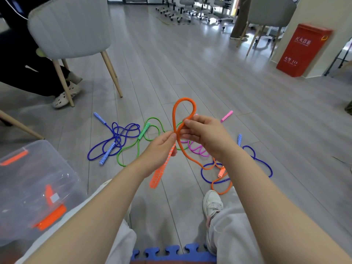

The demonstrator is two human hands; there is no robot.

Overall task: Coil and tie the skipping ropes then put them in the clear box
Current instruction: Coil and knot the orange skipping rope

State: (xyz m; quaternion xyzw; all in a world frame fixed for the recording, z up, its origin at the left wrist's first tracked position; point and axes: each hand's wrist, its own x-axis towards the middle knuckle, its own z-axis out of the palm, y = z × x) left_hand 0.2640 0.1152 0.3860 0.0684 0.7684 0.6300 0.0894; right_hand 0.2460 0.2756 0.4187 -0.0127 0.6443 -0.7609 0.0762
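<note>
Head view shows the left hand [162, 147] with thumb and fingers [172, 137] pinched together on the orange rope [183, 149] where its strands cross, the palm also wrapped round the top of the orange handle [162, 171], which hangs down from the fist. Just beside it, touching at the crossing, the right hand [205, 135] has its fingers clamped on the same rope, holding up a loop [183, 103] that stands upright above both hands. From the right hand the orange rope trails down to the floor [190, 60], where it lies in loose curves over a blue rope [262, 162] near the person's white shoe [212, 203]; a second orange handle [222, 171] rests among those curves.

Beyond the hands, on the floor, lie a green rope [152, 121], a pink rope [199, 150] with one handle well apart to the right, and a tangled blue-purple rope [116, 138] to the left. The clear box [36, 180], with orange clasps, sits at the lower left of the view, beside the left forearm. A grey chair [70, 27] stands farther left, and a red cabinet [302, 50] stands at the far right.
</note>
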